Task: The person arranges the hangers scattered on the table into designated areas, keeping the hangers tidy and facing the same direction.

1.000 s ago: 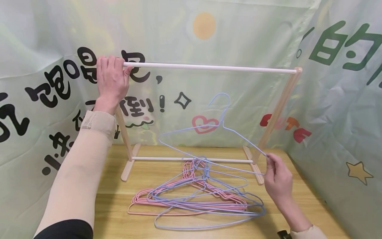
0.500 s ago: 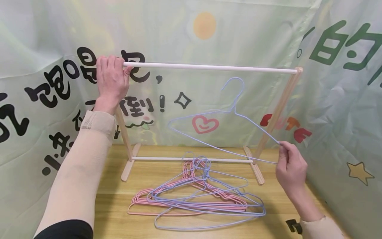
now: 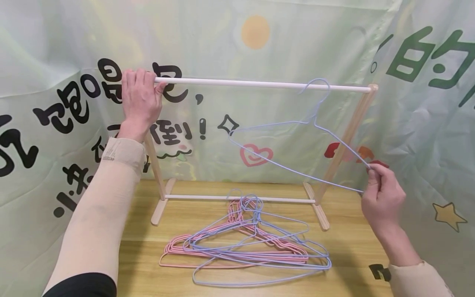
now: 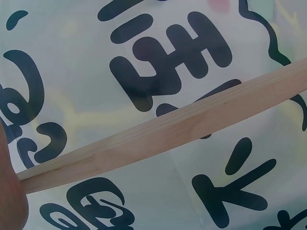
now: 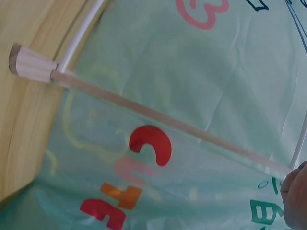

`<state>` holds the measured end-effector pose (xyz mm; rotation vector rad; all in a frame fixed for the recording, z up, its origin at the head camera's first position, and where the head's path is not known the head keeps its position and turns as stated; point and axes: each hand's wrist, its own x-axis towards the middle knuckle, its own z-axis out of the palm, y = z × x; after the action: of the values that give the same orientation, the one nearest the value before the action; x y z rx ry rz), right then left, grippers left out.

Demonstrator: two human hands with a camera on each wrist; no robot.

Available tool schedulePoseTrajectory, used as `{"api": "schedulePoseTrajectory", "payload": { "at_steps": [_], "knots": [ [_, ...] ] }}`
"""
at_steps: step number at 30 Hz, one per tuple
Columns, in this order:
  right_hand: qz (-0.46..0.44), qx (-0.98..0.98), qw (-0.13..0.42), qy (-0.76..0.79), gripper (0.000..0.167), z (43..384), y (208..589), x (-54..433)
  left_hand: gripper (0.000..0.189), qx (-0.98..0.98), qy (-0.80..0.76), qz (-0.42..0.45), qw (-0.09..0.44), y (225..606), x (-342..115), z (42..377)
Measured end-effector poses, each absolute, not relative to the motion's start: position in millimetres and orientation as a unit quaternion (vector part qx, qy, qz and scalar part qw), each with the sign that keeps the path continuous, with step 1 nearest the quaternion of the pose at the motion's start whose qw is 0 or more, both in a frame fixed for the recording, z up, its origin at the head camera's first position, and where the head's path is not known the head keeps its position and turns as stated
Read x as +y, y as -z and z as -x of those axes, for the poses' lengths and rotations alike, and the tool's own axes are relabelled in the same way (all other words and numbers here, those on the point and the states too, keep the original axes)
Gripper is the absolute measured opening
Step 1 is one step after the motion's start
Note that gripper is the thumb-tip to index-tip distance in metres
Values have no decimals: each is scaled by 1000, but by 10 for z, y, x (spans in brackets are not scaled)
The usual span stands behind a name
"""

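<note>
My left hand (image 3: 141,99) grips the top left corner of a small wooden rack, with its fingers over the end of the white upper rod (image 3: 230,83). On the right, my right hand (image 3: 384,198) pinches the right corner of a blue wire hanger (image 3: 315,114) between thumb and fingers. That hanger is raised and tilted, its left end higher. Its hook overlaps the upper rod near the right end; I cannot tell whether they touch. Only an edge of the left hand (image 4: 12,191) shows in the left wrist view, beside a wooden post (image 4: 144,127).
Below the rack, a pile of blue hangers (image 3: 259,284) and pink hangers (image 3: 208,267) lies on the wooden table (image 3: 148,284). The rack's right post (image 3: 346,142) and lower white rod (image 3: 200,197) stand behind. A printed curtain (image 3: 222,37) surrounds the back and sides.
My right hand has carried the blue hanger up and to the right, bringing its hook from well below the upper rod to its height. The left hand has stayed on the rack.
</note>
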<state>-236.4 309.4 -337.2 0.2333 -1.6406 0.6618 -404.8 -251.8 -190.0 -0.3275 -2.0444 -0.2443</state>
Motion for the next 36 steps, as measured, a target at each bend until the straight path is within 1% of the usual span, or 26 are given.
{"api": "schedulePoseTrajectory", "payload": {
  "at_steps": [6,14,26,36],
  "knots": [
    [-75,-707,639,-294,18,2393,3281,3245,54,-843,101,140,510,1900,-2520,4055],
    [-47,-704,651,-281,19,2303,3077,3273,53,-839,102,141,515,1909,-2523,4057],
    [6,-744,610,-271,32,2350,3201,3732,54,-837,102,142,518,1909,-2518,4067],
    [22,-749,610,-258,28,2311,3232,3763,54,-840,100,141,515,1906,-2521,4063]
  ]
}}
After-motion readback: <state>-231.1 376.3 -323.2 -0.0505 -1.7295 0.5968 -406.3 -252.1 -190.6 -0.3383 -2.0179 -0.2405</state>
